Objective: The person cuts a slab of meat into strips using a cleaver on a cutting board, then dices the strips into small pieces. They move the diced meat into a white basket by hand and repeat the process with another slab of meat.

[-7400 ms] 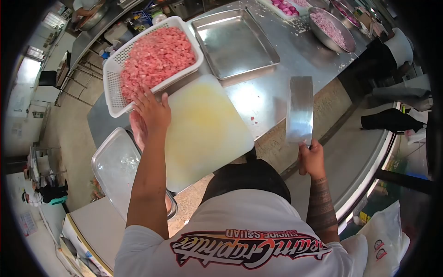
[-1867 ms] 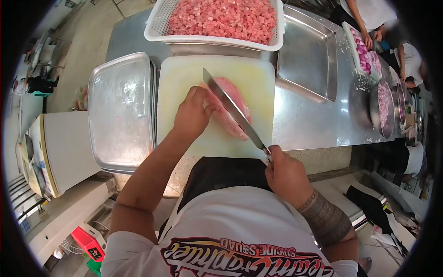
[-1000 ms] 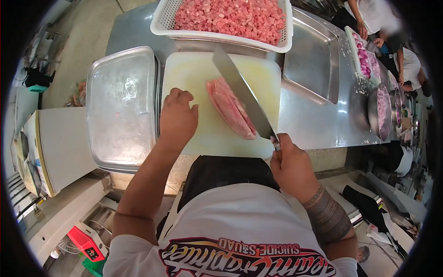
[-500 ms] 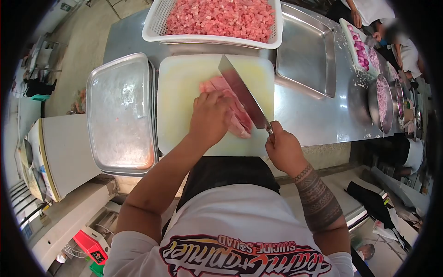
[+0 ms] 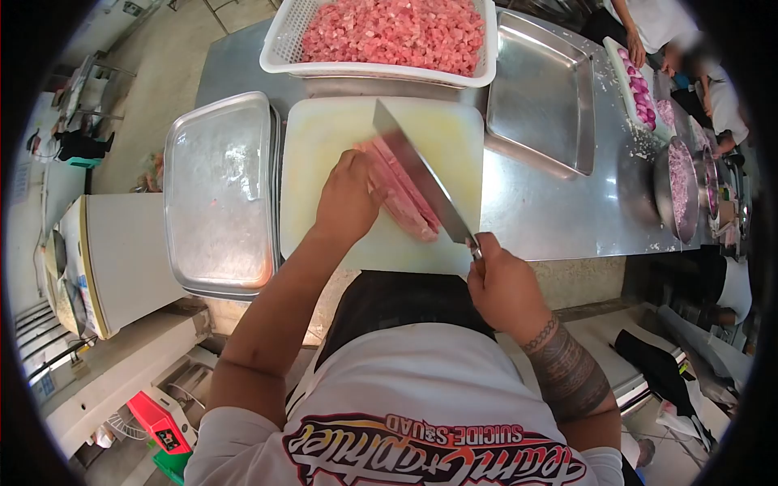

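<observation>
1. Your left hand [image 5: 347, 202] now sits at the left side of the meat [image 5: 401, 198], no longer draped across it, and the knife [image 5: 429, 185] has its tip swung further left than a moment earlier.
2. Meat lies slanted on the board [image 5: 324, 125], a cleft running lengthwise along it.
3. Your left fingers bend against it, probably to steady it; whether they grip or only press, I cannot tell.
4. Your right hand [image 5: 506, 279] is clamped round the knife's handle, seemingly aligning it with the meat's length.
5. Beyond the board, the basket [image 5: 389, 74] holds diced meat [image 5: 393, 36], presumably for easy reach; stacked trays [image 5: 223, 194] lie left, another tray [image 5: 539, 105] right, all placed as before.
</observation>
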`<state>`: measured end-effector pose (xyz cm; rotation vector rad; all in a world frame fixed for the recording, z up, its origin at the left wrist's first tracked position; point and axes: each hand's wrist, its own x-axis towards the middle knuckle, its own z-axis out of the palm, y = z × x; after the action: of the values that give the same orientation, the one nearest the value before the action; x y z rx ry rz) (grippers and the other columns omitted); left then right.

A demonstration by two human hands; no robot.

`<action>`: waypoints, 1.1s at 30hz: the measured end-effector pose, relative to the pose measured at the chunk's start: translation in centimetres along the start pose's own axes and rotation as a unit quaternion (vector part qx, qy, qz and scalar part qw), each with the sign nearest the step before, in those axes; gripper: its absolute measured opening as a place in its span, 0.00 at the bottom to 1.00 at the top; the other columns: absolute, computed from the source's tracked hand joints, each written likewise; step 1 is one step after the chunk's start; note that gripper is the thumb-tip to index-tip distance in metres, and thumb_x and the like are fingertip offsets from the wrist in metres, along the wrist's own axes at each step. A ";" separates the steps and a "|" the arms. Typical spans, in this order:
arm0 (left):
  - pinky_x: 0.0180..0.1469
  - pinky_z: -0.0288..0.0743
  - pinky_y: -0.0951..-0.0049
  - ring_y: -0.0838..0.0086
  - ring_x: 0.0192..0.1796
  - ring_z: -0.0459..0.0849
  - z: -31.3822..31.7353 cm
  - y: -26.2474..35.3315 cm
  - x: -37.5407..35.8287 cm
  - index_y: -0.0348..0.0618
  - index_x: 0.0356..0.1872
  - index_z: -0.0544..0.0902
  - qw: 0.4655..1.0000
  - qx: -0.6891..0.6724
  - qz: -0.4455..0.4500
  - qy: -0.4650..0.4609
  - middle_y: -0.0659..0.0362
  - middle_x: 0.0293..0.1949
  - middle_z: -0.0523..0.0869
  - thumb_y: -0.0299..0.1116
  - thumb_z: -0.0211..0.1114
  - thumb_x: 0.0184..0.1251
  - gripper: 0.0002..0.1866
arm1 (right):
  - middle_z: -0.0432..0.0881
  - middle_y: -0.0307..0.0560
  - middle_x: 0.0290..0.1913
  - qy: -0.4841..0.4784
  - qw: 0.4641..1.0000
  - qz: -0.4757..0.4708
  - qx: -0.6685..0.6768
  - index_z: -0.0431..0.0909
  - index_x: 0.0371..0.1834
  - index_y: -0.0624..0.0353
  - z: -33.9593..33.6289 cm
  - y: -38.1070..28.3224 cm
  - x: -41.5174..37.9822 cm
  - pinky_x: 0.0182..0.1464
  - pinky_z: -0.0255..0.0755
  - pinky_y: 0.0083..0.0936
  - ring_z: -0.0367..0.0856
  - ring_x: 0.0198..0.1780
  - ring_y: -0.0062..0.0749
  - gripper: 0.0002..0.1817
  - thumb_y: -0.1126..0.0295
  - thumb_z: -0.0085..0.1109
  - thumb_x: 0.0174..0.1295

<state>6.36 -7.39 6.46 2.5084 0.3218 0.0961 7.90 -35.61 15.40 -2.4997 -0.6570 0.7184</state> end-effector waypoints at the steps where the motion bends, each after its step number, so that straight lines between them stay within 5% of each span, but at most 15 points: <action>1: 0.64 0.80 0.50 0.43 0.63 0.83 0.0 -0.1 0.1 0.37 0.62 0.79 1.000 0.000 0.000 -0.008 0.44 0.61 0.82 0.31 0.81 0.61 0.29 | 0.86 0.62 0.33 -0.005 1.000 -0.008 0.003 0.73 0.56 0.62 0.0 -0.1 -0.4 0.40 0.81 0.54 0.88 0.36 0.63 0.14 0.75 0.59 0.69; 11: 0.60 0.84 0.54 0.47 0.61 0.87 -1.0 0.0 0.7 0.36 0.66 0.76 0.999 -0.006 -0.019 -0.043 0.44 0.61 0.83 0.35 0.84 0.60 0.35 | 0.86 0.62 0.35 -0.007 1.000 0.003 -0.004 0.73 0.54 0.63 0.8 -1.1 -0.7 0.41 0.82 0.54 0.88 0.37 0.63 0.13 0.75 0.60 0.68; 14: 0.60 0.86 0.57 0.52 0.62 0.89 -1.0 -0.6 0.1 0.36 0.70 0.73 0.979 -0.108 -0.164 -0.056 0.43 0.64 0.83 0.36 0.85 0.60 0.40 | 0.86 0.62 0.34 -0.010 1.000 0.015 -0.015 0.72 0.54 0.63 0.3 -1.0 0.4 0.40 0.82 0.54 0.88 0.37 0.63 0.14 0.74 0.60 0.67; 17: 0.62 0.87 0.58 0.55 0.64 0.89 0.6 -2.7 -0.8 0.34 0.75 0.68 0.958 -0.197 -0.194 -0.077 0.42 0.68 0.81 0.36 0.86 0.60 0.46 | 0.86 0.62 0.33 -0.026 0.999 -0.002 -0.031 0.72 0.53 0.63 0.7 -0.1 1.6 0.40 0.82 0.54 0.88 0.36 0.62 0.14 0.74 0.60 0.67; 29: 0.68 0.84 0.58 0.52 0.68 0.86 0.9 -2.4 -1.1 0.32 0.76 0.65 0.944 -0.264 -0.185 -0.065 0.41 0.72 0.79 0.36 0.86 0.60 0.49 | 0.86 0.63 0.34 -0.053 0.996 -0.021 -0.062 0.72 0.52 0.62 1.8 -1.0 2.0 0.40 0.83 0.53 0.88 0.37 0.62 0.13 0.74 0.60 0.67; 33: 0.66 0.85 0.56 0.50 0.65 0.87 0.3 -1.6 -1.2 0.35 0.72 0.71 0.984 -0.143 -0.108 0.016 0.43 0.67 0.82 0.34 0.85 0.61 0.41 | 0.86 0.62 0.34 -0.019 0.999 -0.020 -0.035 0.73 0.54 0.62 1.8 -1.3 1.3 0.39 0.83 0.53 0.88 0.36 0.61 0.15 0.75 0.60 0.67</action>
<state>4.90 -6.64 5.32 2.1756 0.5512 0.0877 7.44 -33.35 14.23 -2.5350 -0.7559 0.7425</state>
